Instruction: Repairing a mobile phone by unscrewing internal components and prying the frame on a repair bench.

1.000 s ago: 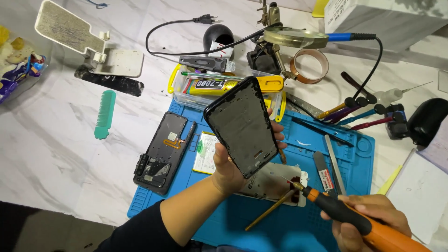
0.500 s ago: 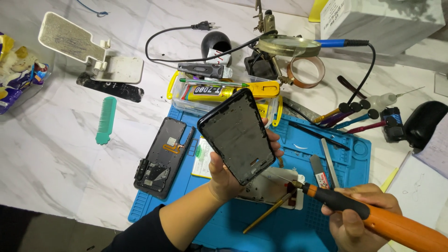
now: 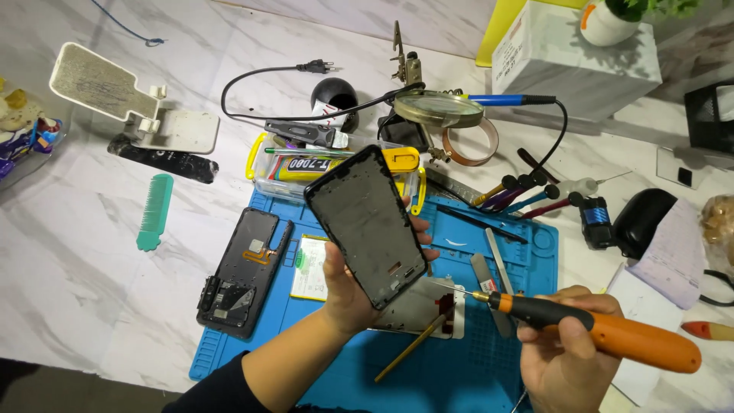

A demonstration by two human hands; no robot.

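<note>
My left hand (image 3: 345, 284) grips a black phone frame (image 3: 367, 223) by its lower end and holds it tilted above the blue work mat (image 3: 527, 252). My right hand (image 3: 564, 344) is closed on an orange and black screwdriver (image 3: 592, 327). Its thin tip points left toward the lower right edge of the phone frame, a short gap away. Under the frame a light-coloured phone part (image 3: 422, 310) lies on the mat. A black phone back cover (image 3: 245, 269) with an orange flex cable rests at the mat's left edge.
A thin wooden stick (image 3: 410, 349), metal pry tools (image 3: 493, 275) and a battery (image 3: 312, 266) lie on the mat. Behind it stand a clear yellow-clipped box with a glue tube (image 3: 310, 164), a magnifier stand (image 3: 440, 108), a soldering iron (image 3: 505, 99) and several screwdrivers (image 3: 520, 193). A teal comb (image 3: 155, 210) lies left.
The view has shifted slightly. My right hand has brought the screwdriver a little up, its tip closer to the phone frame. My left hand still holds the frame at the same tilt.
</note>
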